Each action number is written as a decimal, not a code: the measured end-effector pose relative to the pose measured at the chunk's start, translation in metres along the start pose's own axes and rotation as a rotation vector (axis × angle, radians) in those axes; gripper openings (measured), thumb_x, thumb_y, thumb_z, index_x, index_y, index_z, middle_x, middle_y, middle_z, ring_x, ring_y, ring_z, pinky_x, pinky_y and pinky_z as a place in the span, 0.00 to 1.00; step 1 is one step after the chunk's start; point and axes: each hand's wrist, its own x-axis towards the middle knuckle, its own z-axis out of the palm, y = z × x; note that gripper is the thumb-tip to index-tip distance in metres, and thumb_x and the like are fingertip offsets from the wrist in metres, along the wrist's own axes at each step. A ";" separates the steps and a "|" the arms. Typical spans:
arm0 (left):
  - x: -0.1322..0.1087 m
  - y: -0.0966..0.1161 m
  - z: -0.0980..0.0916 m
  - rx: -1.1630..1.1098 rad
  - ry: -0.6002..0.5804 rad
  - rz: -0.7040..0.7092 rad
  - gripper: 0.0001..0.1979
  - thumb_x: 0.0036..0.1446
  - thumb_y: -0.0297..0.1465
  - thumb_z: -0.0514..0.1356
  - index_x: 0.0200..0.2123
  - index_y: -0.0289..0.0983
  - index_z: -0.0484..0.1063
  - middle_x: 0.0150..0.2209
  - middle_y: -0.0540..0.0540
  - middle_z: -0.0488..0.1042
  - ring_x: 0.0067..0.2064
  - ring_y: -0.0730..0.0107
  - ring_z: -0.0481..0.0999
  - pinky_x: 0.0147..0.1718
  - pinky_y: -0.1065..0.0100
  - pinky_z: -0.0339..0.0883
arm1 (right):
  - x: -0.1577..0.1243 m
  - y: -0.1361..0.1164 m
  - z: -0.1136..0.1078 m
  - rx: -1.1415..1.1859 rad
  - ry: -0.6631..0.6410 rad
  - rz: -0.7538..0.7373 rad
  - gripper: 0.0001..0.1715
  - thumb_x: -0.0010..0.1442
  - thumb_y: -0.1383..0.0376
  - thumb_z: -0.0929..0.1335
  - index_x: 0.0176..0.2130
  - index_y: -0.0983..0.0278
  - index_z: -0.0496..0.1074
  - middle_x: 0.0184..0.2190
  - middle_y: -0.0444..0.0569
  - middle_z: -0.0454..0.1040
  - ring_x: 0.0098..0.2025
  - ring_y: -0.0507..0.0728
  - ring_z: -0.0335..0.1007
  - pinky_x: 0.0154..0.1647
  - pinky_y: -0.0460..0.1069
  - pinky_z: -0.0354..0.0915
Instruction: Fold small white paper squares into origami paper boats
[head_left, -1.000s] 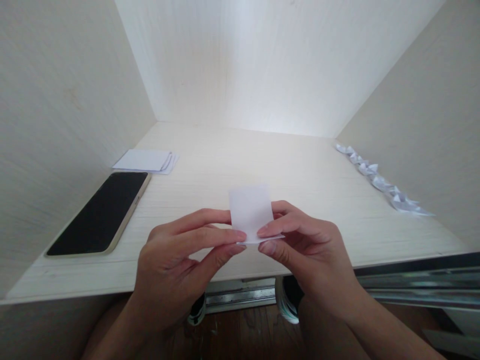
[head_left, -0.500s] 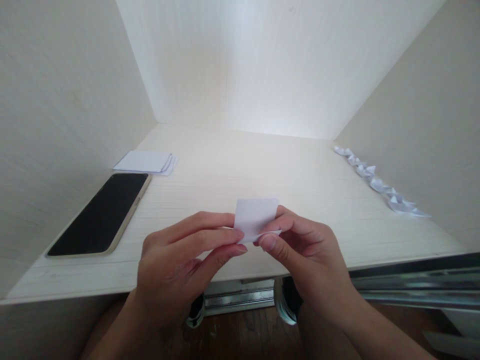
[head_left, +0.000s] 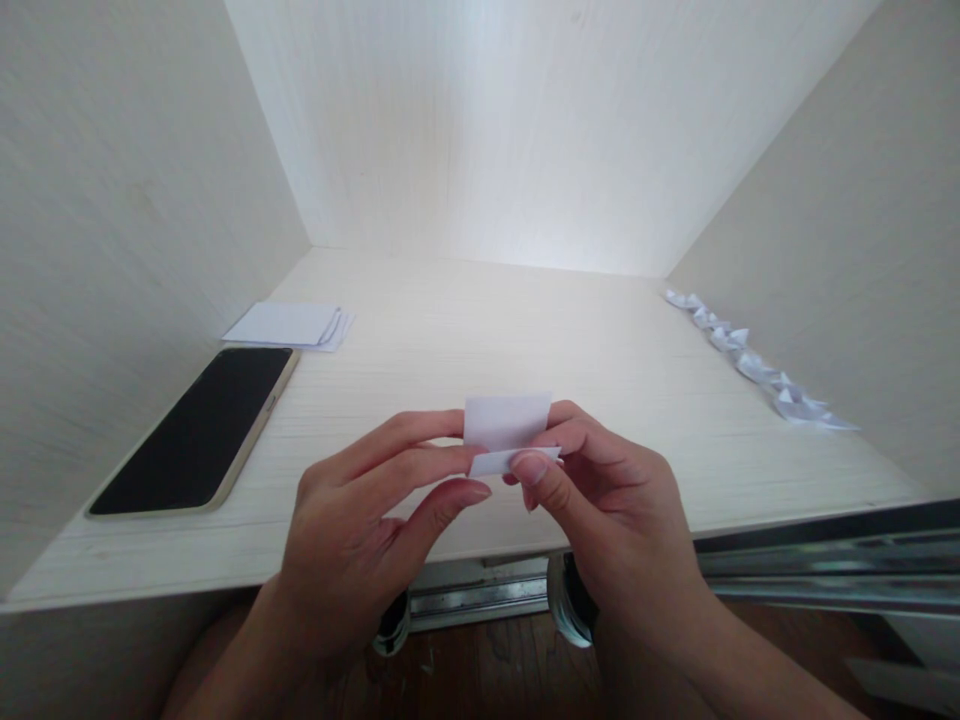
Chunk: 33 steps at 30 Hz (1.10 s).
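A small white sheet of paper (head_left: 504,420) is held between both hands above the front edge of the desk. Its lower edge is bent up into a narrow flap facing me. My left hand (head_left: 375,510) grips the paper's left side with its fingers, the thumb just below the flap. My right hand (head_left: 611,490) pinches the right side, its thumb pressing on the flap and its fingers behind the sheet.
On the left of the white desk (head_left: 465,330) lies a phone (head_left: 195,430) with a dark screen. Behind it is a stack of white paper (head_left: 285,323). Several small folded paper pieces (head_left: 757,368) line the right wall. Metal rails (head_left: 825,575) run below the desk edge.
The paper's lower edge has been turned further up, so the flap now shows as a wider strip. My right thumb has moved up onto it, and my left thumb has come slightly away.
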 end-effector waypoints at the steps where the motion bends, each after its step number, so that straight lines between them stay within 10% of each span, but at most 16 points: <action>1: 0.000 0.000 0.000 -0.006 0.009 -0.008 0.08 0.62 0.25 0.68 0.42 0.42 0.79 0.48 0.47 0.83 0.46 0.66 0.84 0.44 0.69 0.78 | 0.000 0.000 0.001 -0.008 0.005 -0.001 0.12 0.64 0.67 0.73 0.27 0.61 0.75 0.33 0.44 0.76 0.30 0.50 0.66 0.29 0.46 0.64; 33: 0.004 0.013 0.010 -0.474 0.236 -0.441 0.12 0.60 0.24 0.68 0.46 0.43 0.81 0.34 0.52 0.84 0.26 0.73 0.83 0.25 0.77 0.81 | 0.001 0.003 0.014 -0.212 0.056 0.022 0.21 0.64 0.58 0.74 0.25 0.61 0.67 0.22 0.41 0.67 0.26 0.51 0.61 0.26 0.49 0.57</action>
